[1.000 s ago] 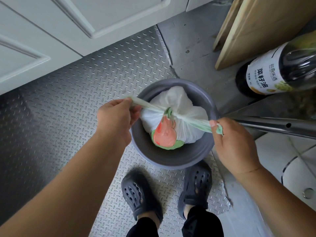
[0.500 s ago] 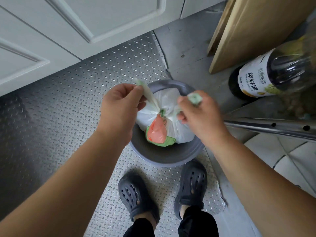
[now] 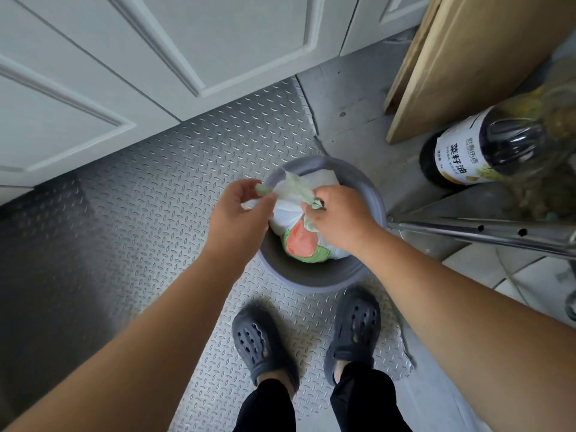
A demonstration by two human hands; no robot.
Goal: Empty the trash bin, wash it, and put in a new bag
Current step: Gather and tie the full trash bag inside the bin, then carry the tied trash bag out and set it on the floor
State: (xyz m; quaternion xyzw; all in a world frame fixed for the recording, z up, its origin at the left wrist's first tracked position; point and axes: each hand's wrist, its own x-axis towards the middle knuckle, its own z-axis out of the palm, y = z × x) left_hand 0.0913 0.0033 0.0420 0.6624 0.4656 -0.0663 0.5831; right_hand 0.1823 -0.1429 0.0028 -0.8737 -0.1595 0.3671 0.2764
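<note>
Both hands are pinching the bag's green tie strips, left hand [image 3: 241,210] and right hand [image 3: 338,218] close together over the bag [image 3: 293,210], apparently to knot it shut inside the bin [image 3: 372,194].

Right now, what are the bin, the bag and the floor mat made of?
Bin: likely plastic, smooth matte grey. Bag: thin plastic film, white and crinkled, see-through in places. Mat: looks like shiny metal with raised diamond treads, though its torn edge hints at foil or vinyl.

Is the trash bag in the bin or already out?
In. The bag sits inside the bin, whose rim rings it. Both hands, left and right, pinch its green handles.
</note>
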